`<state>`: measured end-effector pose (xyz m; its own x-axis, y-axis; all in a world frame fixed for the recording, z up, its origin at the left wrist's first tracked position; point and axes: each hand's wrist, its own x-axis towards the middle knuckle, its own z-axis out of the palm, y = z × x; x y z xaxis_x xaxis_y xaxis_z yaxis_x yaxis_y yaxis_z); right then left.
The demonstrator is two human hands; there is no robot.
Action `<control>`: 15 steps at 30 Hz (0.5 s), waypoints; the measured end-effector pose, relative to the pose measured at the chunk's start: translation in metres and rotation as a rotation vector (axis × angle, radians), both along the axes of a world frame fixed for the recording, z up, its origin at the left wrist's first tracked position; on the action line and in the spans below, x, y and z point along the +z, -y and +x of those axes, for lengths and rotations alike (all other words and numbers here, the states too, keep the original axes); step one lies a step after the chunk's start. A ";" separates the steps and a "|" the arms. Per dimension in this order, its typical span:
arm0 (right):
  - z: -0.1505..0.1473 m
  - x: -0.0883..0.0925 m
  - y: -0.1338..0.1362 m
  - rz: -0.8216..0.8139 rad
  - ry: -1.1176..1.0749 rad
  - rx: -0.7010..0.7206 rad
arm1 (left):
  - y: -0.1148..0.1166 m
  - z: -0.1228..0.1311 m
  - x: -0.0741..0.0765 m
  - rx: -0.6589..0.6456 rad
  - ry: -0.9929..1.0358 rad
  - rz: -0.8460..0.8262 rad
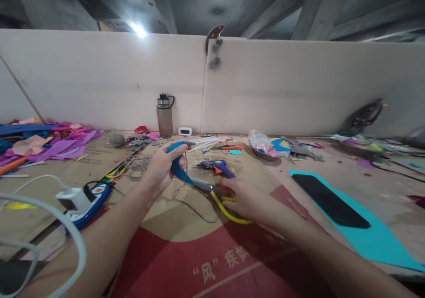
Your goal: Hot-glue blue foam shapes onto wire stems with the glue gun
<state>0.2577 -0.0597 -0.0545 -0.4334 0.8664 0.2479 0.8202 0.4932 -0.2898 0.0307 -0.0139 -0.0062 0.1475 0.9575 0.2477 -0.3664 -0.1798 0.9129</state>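
Head camera is showing the left hand (162, 168) gripping a blue strip (178, 167), just ahead of the right hand (248, 200), which is clasping yellow-handled pliers (212, 191). Their tip is seemingly pinching thin wire (195, 210), its loose tail trailing uncut between both hands.

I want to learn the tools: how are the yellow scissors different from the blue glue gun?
The scissors have yellow handles and sit in the right hand, blades at the blue piece held by the left hand; the glue gun is blue with an orange trigger and lies untouched on the cardboard. Both are hand tools.
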 end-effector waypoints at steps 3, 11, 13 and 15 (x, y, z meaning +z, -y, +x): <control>-0.004 0.016 0.008 0.046 0.003 0.066 | 0.002 0.002 -0.001 -0.032 0.002 -0.036; -0.048 0.060 -0.001 0.295 -0.471 -0.047 | 0.007 0.009 -0.006 -0.110 -0.030 -0.073; -0.054 0.060 -0.006 0.335 -0.481 -0.024 | 0.008 0.010 -0.006 -0.114 -0.046 -0.066; -0.056 0.059 -0.009 0.371 -0.465 -0.017 | 0.009 0.010 -0.006 -0.108 -0.065 -0.051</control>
<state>0.2014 -0.0503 0.0048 -0.1939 0.6914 0.6959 0.6569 0.6184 -0.4314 0.0404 -0.0225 -0.0120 0.2641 0.9464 0.1858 -0.3208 -0.0955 0.9423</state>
